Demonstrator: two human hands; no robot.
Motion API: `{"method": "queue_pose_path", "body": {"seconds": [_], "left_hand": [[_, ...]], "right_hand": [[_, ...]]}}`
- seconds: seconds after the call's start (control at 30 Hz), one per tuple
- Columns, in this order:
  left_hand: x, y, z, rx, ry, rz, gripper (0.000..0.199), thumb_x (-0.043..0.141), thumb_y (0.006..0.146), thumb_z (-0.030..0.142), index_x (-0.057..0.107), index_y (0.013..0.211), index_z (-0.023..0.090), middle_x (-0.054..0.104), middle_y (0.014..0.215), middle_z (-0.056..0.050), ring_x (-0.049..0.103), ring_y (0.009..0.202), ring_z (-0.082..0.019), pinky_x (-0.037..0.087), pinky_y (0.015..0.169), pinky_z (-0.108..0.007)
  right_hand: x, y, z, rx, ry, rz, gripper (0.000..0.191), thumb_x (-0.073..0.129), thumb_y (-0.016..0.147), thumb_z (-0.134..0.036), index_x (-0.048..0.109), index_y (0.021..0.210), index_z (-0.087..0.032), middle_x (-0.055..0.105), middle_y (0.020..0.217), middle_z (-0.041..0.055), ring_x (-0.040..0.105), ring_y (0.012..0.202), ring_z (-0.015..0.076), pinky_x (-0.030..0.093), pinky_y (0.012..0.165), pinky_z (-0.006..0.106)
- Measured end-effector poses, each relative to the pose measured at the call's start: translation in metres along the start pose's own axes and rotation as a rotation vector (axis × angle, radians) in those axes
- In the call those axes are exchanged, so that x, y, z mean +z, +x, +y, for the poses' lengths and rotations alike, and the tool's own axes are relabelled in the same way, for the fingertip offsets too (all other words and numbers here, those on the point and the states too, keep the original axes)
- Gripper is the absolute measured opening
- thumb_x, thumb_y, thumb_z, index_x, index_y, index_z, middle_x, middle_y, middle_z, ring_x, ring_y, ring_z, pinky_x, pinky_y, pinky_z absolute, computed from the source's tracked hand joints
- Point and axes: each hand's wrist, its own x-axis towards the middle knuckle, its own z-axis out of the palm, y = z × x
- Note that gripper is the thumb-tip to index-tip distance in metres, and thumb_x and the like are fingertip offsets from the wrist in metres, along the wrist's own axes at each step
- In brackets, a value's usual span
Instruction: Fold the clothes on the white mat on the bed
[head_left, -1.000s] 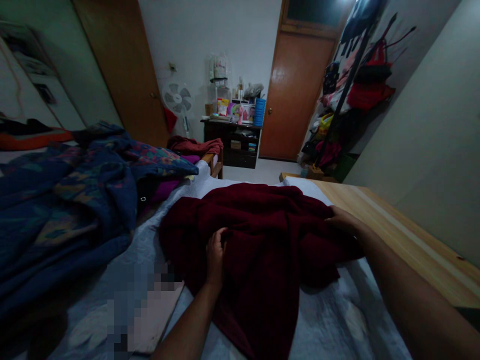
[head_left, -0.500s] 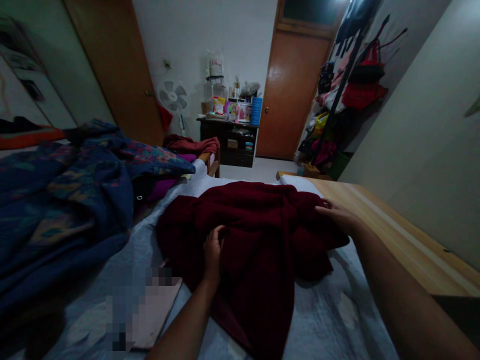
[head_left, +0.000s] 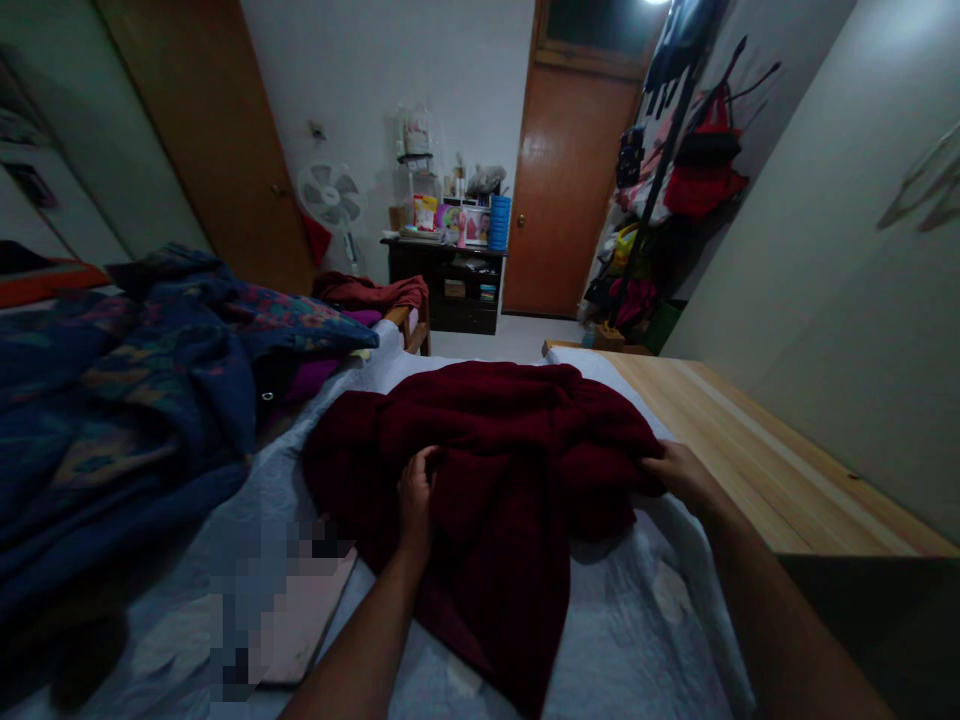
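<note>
A dark red cloth garment [head_left: 487,430] lies rumpled on the bed in the middle of the head view, one pointed flap hanging toward me. On its left part rests my left hand [head_left: 417,488], fingers curled together against the fabric. My right hand [head_left: 673,470] is closed on the garment's right edge, its fingertips partly hidden by the cloth. What kind of garment it is I cannot make out.
A pale blue patterned sheet [head_left: 622,600] covers the bed. Blue floral fabric [head_left: 150,400] is heaped at left, near a flat pinkish item [head_left: 300,630], partly blurred out. A wooden board [head_left: 720,430] runs along the right. A fan [head_left: 330,195] stands behind.
My right hand has moved from the top of the garment's right side down to its edge and closed there. The garment's right side is drawn in slightly. My left hand stays on the cloth.
</note>
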Motion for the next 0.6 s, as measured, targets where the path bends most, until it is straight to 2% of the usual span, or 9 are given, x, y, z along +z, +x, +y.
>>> {"method": "queue_pose_path", "body": {"seconds": [0.17,0.2,0.27,0.33,0.4,0.43,0.5,0.6], "left_hand": [[0.0,0.001,-0.006,0.008,0.007,0.004,0.037,0.05,0.084,0.032,0.058,0.119,0.021,0.064,0.117,-0.009,0.059,0.109,-0.026,0.045,0.098,-0.045],[0.0,0.001,-0.007,0.013,0.006,0.006,0.037,0.05,0.084,0.033,0.058,0.118,0.021,0.064,0.118,-0.009,0.06,0.109,-0.026,0.045,0.099,-0.045],[0.001,0.002,-0.007,0.024,-0.004,0.005,0.036,0.051,0.084,0.033,0.059,0.117,0.02,0.064,0.117,-0.009,0.06,0.109,-0.026,0.045,0.099,-0.045],[0.001,0.002,-0.007,0.031,-0.014,0.006,0.034,0.05,0.085,0.031,0.059,0.116,0.02,0.064,0.117,-0.009,0.06,0.108,-0.025,0.045,0.099,-0.045],[0.001,0.002,-0.006,0.03,-0.014,0.003,0.033,0.05,0.085,0.03,0.059,0.115,0.021,0.065,0.117,-0.009,0.06,0.108,-0.025,0.044,0.1,-0.045],[0.001,0.001,-0.006,0.028,-0.011,0.003,0.032,0.049,0.085,0.03,0.059,0.115,0.021,0.064,0.117,-0.009,0.059,0.108,-0.025,0.044,0.101,-0.045],[0.001,0.002,-0.006,0.021,-0.003,0.001,0.033,0.049,0.085,0.03,0.058,0.115,0.02,0.064,0.116,-0.009,0.059,0.108,-0.025,0.044,0.1,-0.046],[0.001,0.002,-0.005,0.025,0.0,0.006,0.033,0.048,0.085,0.03,0.058,0.115,0.02,0.064,0.116,-0.01,0.059,0.107,-0.026,0.045,0.099,-0.045]], "right_hand": [[0.005,0.008,-0.036,-0.144,0.471,0.192,0.054,0.05,0.083,-0.049,0.057,0.126,-0.017,0.067,0.121,0.0124,0.063,0.112,0.028,0.055,0.087,0.038],[0.007,0.008,-0.041,-0.181,0.52,0.181,0.057,0.045,0.086,-0.053,0.054,0.13,-0.018,0.063,0.128,0.012,0.059,0.118,0.0279,0.054,0.091,0.039],[0.015,0.003,-0.046,-0.242,0.559,0.058,0.062,0.042,0.088,-0.059,0.049,0.137,-0.022,0.056,0.138,0.009,0.053,0.125,0.0277,0.049,0.099,0.042],[0.029,-0.006,-0.042,-0.29,0.474,-0.153,0.066,0.052,0.085,-0.058,0.042,0.142,-0.026,0.049,0.145,0.0062,0.048,0.13,0.028,0.043,0.106,0.045],[0.048,-0.016,-0.034,-0.348,0.269,-0.277,0.082,0.068,0.076,-0.052,0.036,0.147,-0.028,0.043,0.149,0.0066,0.04,0.136,0.0301,0.035,0.112,0.049],[0.059,-0.02,-0.029,-0.384,0.154,-0.27,0.09,0.074,0.071,-0.049,0.034,0.148,-0.027,0.04,0.151,0.0081,0.036,0.138,0.0319,0.03,0.114,0.051],[0.08,-0.024,-0.023,-0.445,-0.019,-0.171,0.101,0.078,0.065,-0.046,0.028,0.15,-0.025,0.034,0.153,0.0112,0.031,0.14,0.0348,0.024,0.116,0.054],[0.107,-0.024,-0.022,-0.414,-0.106,0.022,0.115,0.077,0.065,-0.043,0.007,0.154,-0.022,0.025,0.155,0.0148,0.028,0.14,0.0358,0.027,0.115,0.052]]}}
